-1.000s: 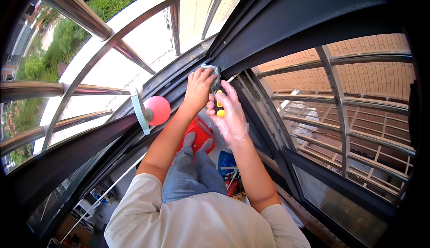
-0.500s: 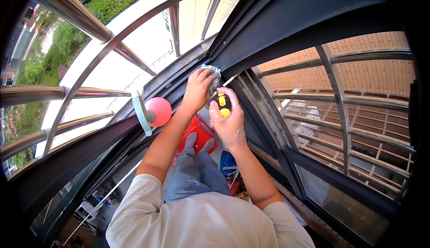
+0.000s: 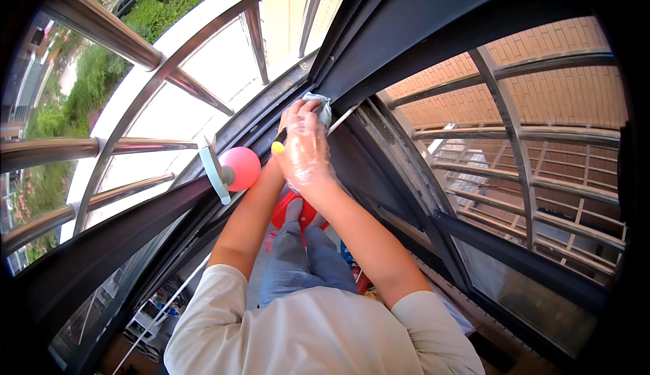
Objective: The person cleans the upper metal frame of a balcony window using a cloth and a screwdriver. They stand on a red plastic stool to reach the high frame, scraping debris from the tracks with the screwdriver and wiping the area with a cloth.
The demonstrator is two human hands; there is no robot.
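Note:
Up at the corner of the dark window frame [image 3: 359, 80], my left hand [image 3: 291, 113] is closed on a pale blue-grey rag [image 3: 323, 111] and presses it there. My right hand [image 3: 307, 151], in a clear plastic glove, lies across the left hand and hides much of it. It is closed on a small black-and-yellow tool [image 3: 277, 147]; only the yellow end and a bit of black show, so its kind is unclear. Left of my left forearm, a pink ball-shaped piece [image 3: 241, 169] joined to a light-blue blade [image 3: 215, 175] sits by the frame.
Metal guard bars [image 3: 200, 90] curve outside, with greenery beyond; more bars [image 3: 501, 104] stand before a brick wall at right. A thin white rod [image 3: 344, 119] crosses the frame corner. My feet are on a red stool [image 3: 281, 212]. A long white pole [image 3: 159, 314] leans lower left.
My right hand has swung left with the black-and-yellow tool, from beside my left hand to over it. My left hand stays at the corner with the rag.

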